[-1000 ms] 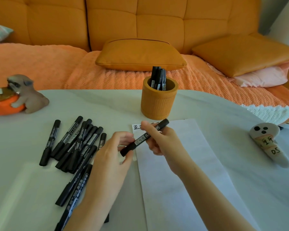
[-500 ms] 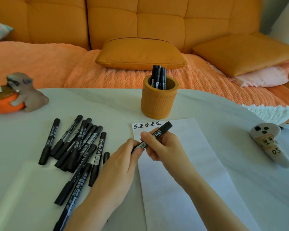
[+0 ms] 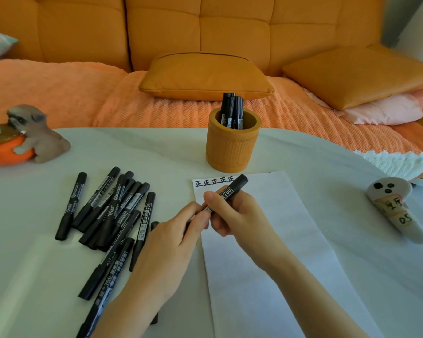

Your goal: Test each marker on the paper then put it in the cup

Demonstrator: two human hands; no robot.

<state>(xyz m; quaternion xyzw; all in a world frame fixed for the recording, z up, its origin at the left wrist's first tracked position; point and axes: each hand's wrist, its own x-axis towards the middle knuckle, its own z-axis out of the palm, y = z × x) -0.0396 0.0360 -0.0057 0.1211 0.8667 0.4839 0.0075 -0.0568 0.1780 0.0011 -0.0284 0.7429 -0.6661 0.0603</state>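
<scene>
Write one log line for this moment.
right hand: holds marker | left hand: grips its lower end | over paper | cup: holds markers

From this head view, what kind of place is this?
Likely a home living room: an orange sofa with cushions sits behind a white table, which carries a dog figurine and a pen cup.

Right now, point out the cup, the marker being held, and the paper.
cup (image 3: 231,152), head view, on its ribbed front wall.
held marker (image 3: 238,184), head view, on the black upper end above the fingers.
paper (image 3: 274,252), head view, on a blank middle stretch.
</scene>
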